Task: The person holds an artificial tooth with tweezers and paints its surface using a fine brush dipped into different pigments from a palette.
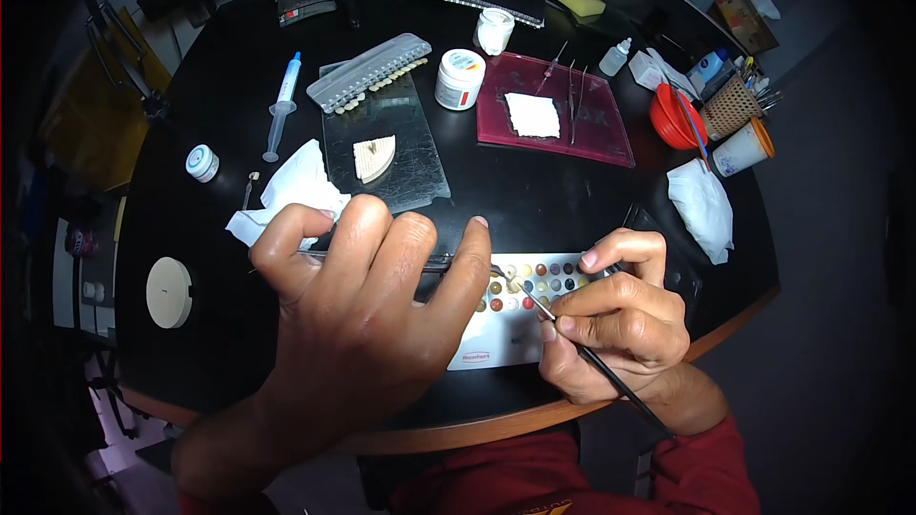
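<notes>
My left hand (367,296) is closed around a thin dark tool (434,263), whose tip points right, over a white card with rows of coloured dots (496,339). Its index finger is stretched out. In my right hand (625,319) is a slim black-handled brush (615,377), gripped near its metal part. The brush tip and the end of the left tool come close together above the card; whether they touch is hard to tell. Part of the card is hidden by both hands.
Beyond my hands lie a glass slab (410,148), a tooth shade guide (367,72), a syringe (283,105), a white jar (460,79) and a dark red plate (601,138). Crumpled tissue (303,181) is behind my left hand. A red bowl (676,119) stands at the right.
</notes>
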Tool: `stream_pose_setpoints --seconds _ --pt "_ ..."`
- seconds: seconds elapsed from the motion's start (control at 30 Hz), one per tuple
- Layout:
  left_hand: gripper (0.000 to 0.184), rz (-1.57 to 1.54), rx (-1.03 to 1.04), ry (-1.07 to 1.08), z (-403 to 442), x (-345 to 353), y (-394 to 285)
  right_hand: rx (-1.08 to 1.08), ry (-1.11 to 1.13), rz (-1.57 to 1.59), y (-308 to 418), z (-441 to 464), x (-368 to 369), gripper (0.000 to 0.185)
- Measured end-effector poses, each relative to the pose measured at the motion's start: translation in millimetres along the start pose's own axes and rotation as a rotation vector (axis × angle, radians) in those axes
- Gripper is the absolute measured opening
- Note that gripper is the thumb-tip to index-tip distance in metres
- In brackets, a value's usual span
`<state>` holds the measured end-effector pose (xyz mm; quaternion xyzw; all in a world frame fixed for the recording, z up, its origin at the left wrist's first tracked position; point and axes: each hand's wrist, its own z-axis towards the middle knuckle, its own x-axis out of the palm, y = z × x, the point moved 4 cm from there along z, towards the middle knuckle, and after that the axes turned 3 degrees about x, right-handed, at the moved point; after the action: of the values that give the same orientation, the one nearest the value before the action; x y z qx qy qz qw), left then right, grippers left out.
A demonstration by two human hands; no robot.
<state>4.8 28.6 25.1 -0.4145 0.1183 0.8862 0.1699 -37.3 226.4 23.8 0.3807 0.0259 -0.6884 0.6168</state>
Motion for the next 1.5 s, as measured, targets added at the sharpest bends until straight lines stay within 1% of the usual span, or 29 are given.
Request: stream_pose_setpoints --seconds 1.0,1.03,1.1,1.2,1.3,1.4,1.43,1.5 --pt "0.033 -0.031 0.007 -0.015 -1 3 2 0.012 -0.012 0.029 -1 -1 1 0.021" --pt "0.028 -0.028 0.0 -0.005 0 2 2 0.01 -0.012 0.034 -1 -1 1 0.021" --pt "0.02 -0.02 -0.014 0.011 0 1 1 -0.014 -0.035 0.038 -3 -2 1 0.022" --pt "0.033 -0.044 0.0 -0.025 -2 4 4 -0.021 -0.091 0.03 -7 -2 -3 0.023" --pt "0.031 -0.055 0.0 -0.039 -3 6 6 -0.02 -0.19 0.032 -13 -4 -7 0.022" --pt "0.024 -0.07 -0.003 -0.071 -2 5 7 0.0 -0.305 0.031 -19 -7 -13 0.023" --pt "0.021 -0.069 -0.002 -0.09 -2 4 8 0.006 -0.319 0.053 -22 -8 -17 0.018" --pt "0.023 -0.061 0.014 -0.093 -3 7 10 0.085 -0.49 0.084 -25 -9 -23 0.01"
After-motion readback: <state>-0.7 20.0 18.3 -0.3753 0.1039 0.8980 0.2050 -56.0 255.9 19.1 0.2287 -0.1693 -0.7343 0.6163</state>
